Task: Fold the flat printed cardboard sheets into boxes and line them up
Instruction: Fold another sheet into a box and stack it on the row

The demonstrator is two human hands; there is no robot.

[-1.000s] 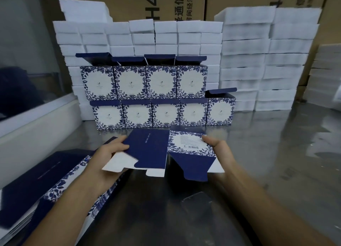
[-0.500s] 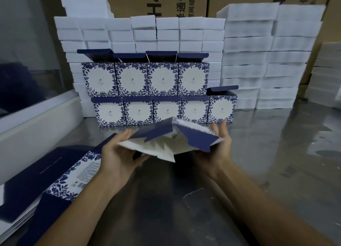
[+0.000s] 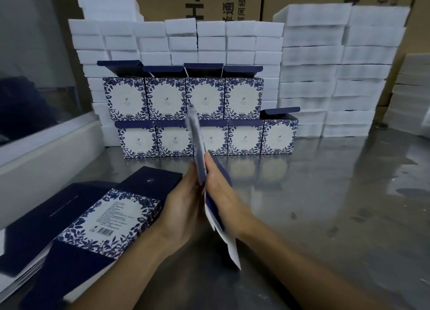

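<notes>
While 9 finished boxes (image 3: 200, 114) wait against the foam blocks (image 3: 309, 77) at the back of the steel table (image 3: 325, 205), I hold the next sheet (image 3: 197, 151) edge-on between my palms, upright and tilted slightly left, above the table in front of me. My left hand (image 3: 183, 207) presses flat against one face, fingers straight; my right hand (image 3: 223, 193) lies along the other, thumb and fingers clamping the card. Squeezed like this, I judge, the creases can be worked so the sleeve will pop open into a square. The boxes stand in 2 rows, 4 over 5, faces forward and lids up, probably so they can be filled later. The stack of flats (image 3: 93, 221) sits just left of my left wrist, close enough to grab without reaching.
</notes>
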